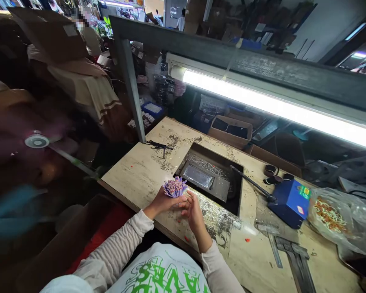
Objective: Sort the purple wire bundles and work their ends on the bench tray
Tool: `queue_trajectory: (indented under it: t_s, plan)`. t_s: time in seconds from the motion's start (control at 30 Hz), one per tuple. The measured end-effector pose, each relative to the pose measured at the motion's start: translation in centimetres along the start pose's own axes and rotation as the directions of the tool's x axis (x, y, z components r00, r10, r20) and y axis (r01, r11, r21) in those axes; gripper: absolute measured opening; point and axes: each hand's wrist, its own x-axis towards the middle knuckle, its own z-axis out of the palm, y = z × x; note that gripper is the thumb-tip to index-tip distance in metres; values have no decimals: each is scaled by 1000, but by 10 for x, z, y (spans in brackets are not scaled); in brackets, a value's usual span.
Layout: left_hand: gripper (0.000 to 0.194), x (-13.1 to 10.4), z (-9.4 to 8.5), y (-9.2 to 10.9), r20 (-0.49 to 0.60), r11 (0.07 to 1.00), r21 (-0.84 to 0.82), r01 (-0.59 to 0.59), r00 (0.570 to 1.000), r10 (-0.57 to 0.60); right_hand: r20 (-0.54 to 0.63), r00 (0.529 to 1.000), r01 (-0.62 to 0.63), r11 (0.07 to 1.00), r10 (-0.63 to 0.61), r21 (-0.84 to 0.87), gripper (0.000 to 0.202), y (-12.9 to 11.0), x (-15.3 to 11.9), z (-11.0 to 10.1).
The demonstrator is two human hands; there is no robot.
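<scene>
A thick bundle of purple wires [175, 187] stands over the table's near edge, its bare coppery ends pointing up and away from me. My left hand [162, 202] is wrapped round the bundle from the left, with the thumb lying across its near side. Against the right side, my right hand [194, 208] has its fingers curled in, meeting the left fingertips; what lies beneath them is partly hidden. Just beyond the hands, a dark recessed tray [238, 199] is set in the tabletop, holding a shiny rectangular pool of metal [198, 176] and scattered bits.
A blue box [289, 203] with a dark rod reaching over the tray stands right, beside a clear bag [332, 215] of orange and white pieces. Metal tools [293, 248] lie nearer. Black strips [160, 145] lie far left. A lit tube [262, 97] hangs above; a fan [36, 141] spins left.
</scene>
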Motion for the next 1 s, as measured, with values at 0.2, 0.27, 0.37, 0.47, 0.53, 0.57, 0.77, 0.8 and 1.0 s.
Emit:
queue_trajectory:
  t_s: [0.2, 0.27, 0.37, 0.47, 0.53, 0.57, 0.77, 0.8, 1.0]
  plan:
    - [51, 6, -20, -27, -19, 984, 179, 6, 1000, -3, -35, 992, 107, 965, -118, -238, 45, -5, -1, -23]
    - [60, 9, -27, -30, 46, 987, 162, -1, 999, -6, -12, 988, 142, 932, -155, -332, 45, -2, -4, -28]
    - [64, 13, -33, -24, 94, 995, 94, 18, 995, -27, 37, 955, 272, 813, -295, -515, 41, 4, -6, -32]
    - [56, 15, -28, -17, 40, 997, 70, 42, 998, -45, 119, 864, 416, 560, -490, -717, 45, 10, -8, -27]
    - [47, 13, -16, -16, 0, 996, 70, 58, 998, -58, 206, 805, 488, 423, -557, -763, 54, 14, -7, -17]
    - [43, 11, -8, -17, -21, 996, 66, 64, 998, -63, 251, 786, 527, 398, -566, -751, 57, 16, -7, -10]
    - [40, -8, 26, 6, -56, 999, 20, 43, 998, -42, 286, 786, 609, 609, -547, -508, 52, 13, -9, 15]
    - [42, -11, 26, 14, 13, 1000, 23, 12, 1000, -12, 297, 789, 609, 621, -538, -493, 54, 10, -11, 14]
    - [36, -27, 23, 42, 284, 994, 69, -80, 957, 58, 409, 812, 582, 634, -417, -509, 44, -7, -34, 5]
